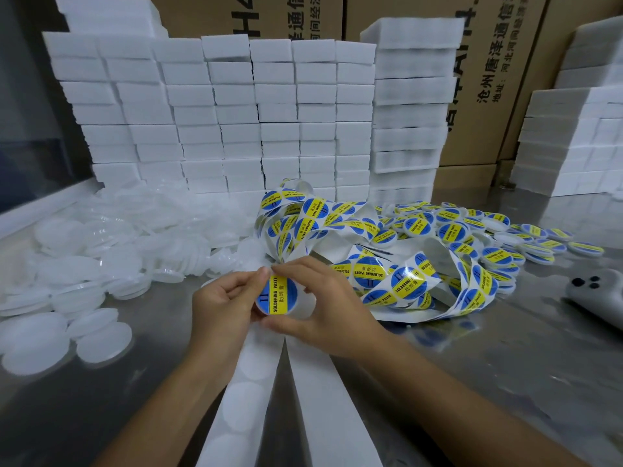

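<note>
**Over the steel table [505,365], one labelled lid [276,296] is sitting in a double pinch**

Dead centre above the brushed, reflective tabletop, the labelled lid is being held up off the surface. It is a small round disc of white plastic, faced with a glossy round sticker [274,291], blue with a yellow band reading SOLDERING PASTE. The left hand [222,305] is pinching its left edge, thumb up on the rim and fingers curled behind. The right hand [320,308] is gripping the other side, forefinger on the top edge and thumb hooking under the lower rim.

Two strips of matte white backing paper [323,399] are running from under the hands toward the camera, and the left one is showing faint round outlines. Just right of the hands, a ribbon of stickers [387,278] is curling in shiny loops. Beyond it a heap of finished lids [472,230] is lying flat.

Off to the left, a pile of bare lids [84,257], milky and translucent, is spreading across the table. Stacks of white foam blocks [236,112] are rising like a wall behind, with brown cardboard cartons [488,79] printed in black at the back. A grey device [596,298] is resting at the right edge.
</note>
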Demonstrator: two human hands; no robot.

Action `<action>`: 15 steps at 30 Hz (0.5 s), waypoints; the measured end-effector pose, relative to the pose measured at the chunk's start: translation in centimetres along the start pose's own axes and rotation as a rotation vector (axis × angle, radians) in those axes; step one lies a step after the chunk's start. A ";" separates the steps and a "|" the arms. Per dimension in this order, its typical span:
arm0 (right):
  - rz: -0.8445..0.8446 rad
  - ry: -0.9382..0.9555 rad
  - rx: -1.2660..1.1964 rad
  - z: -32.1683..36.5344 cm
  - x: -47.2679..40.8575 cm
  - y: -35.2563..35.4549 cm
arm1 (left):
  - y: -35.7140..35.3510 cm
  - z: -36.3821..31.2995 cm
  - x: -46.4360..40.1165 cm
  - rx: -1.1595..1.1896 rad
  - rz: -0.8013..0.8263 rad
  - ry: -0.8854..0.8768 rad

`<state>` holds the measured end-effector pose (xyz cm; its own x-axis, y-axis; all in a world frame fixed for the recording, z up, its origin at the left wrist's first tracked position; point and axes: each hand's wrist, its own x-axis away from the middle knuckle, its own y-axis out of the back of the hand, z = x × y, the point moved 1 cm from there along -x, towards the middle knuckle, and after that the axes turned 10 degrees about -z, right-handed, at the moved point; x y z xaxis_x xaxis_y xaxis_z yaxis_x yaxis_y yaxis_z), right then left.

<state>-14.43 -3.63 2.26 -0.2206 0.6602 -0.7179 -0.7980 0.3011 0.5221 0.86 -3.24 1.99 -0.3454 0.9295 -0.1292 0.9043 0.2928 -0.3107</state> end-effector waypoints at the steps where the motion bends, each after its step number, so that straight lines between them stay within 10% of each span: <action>1: -0.006 0.033 0.043 0.2 0.0 0.1 | 0.0 0.0 0.0 0.009 0.010 0.011; 11: -0.549 -0.207 0.110 -4.5 -4.5 7.5 | -0.3 2.1 0.1 -0.725 0.138 -0.331; 15: -0.357 -0.448 0.489 -9.7 -7.3 11.5 | -0.7 2.7 0.4 -0.904 0.278 -0.326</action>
<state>-27.39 -11.63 9.00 0.3376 0.6510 -0.6799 -0.4154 0.7512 0.5130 -0.54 -3.70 -0.39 -0.0217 0.9237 -0.3825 0.7681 0.2603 0.5850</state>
